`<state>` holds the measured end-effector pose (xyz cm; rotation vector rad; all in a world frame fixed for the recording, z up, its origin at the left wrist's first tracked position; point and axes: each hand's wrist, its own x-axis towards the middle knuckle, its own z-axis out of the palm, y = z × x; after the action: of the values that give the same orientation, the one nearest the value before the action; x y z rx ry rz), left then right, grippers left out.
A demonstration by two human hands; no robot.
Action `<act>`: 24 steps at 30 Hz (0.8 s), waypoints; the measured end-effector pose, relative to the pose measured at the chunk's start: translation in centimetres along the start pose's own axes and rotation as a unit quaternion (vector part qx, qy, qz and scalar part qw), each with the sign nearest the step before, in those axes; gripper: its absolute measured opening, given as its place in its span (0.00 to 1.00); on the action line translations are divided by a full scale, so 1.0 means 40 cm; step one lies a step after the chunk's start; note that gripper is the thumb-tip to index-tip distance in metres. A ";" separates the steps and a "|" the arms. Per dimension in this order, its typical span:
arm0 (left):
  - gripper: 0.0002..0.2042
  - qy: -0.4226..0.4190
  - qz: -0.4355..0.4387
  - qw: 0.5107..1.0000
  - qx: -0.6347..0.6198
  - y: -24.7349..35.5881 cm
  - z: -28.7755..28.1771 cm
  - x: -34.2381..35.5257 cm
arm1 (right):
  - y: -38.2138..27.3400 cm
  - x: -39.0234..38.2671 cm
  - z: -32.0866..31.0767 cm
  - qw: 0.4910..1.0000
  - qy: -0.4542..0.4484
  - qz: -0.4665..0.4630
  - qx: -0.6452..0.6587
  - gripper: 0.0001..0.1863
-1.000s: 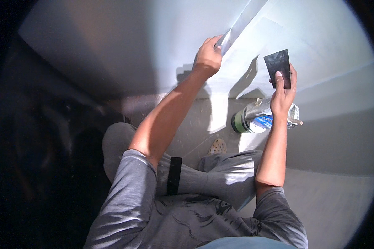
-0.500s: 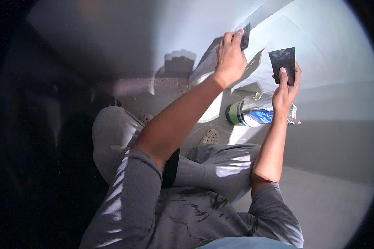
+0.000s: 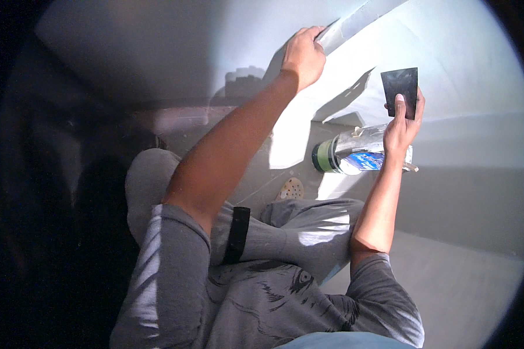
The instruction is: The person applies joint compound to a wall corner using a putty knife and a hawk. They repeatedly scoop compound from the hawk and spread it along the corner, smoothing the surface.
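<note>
My left hand [image 3: 304, 56] is up at the pale wall [image 3: 244, 35], its fingers wrapped round a thin flat blade [image 3: 327, 31] seen nearly edge-on. That blade lies at the lighter strip [image 3: 361, 23] along the wall's edge; whether it touches cannot be told. My right hand [image 3: 399, 134] grips a dark, four-sided flat putty blade [image 3: 400, 81], thumb on its near face and fingers behind. This second blade is held upright, apart from the wall.
A paint bucket [image 3: 326, 157] with a green band lies or leans below my right hand, partly hidden by the forearm. A beige clog [image 3: 291, 188] with holes shows beside my bent legs. Grey wall [image 3: 466, 198] runs along the right.
My left hand has moved left and slightly up along the wall edge, and its blade has turned edge-on. My right hand has barely shifted.
</note>
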<state>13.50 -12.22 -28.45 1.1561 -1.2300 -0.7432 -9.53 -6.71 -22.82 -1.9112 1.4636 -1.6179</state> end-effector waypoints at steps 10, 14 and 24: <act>0.19 -0.052 0.024 0.998 -0.009 -0.018 0.000 0.004 | -0.001 -0.003 0.002 1.000 0.005 -0.001 0.010 0.20; 0.19 -0.067 0.061 0.996 -0.013 -0.018 0.008 -0.054 | 0.008 0.003 -0.002 1.000 -0.001 -0.009 0.014 0.19; 0.18 0.016 -0.006 1.000 0.005 -0.106 -0.013 -0.081 | 0.002 0.009 -0.008 1.000 0.009 -0.006 0.027 0.19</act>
<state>13.86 -10.36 -33.44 1.1796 -1.2016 -0.7250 -9.88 -6.89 -22.53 -1.8839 1.4028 -1.6672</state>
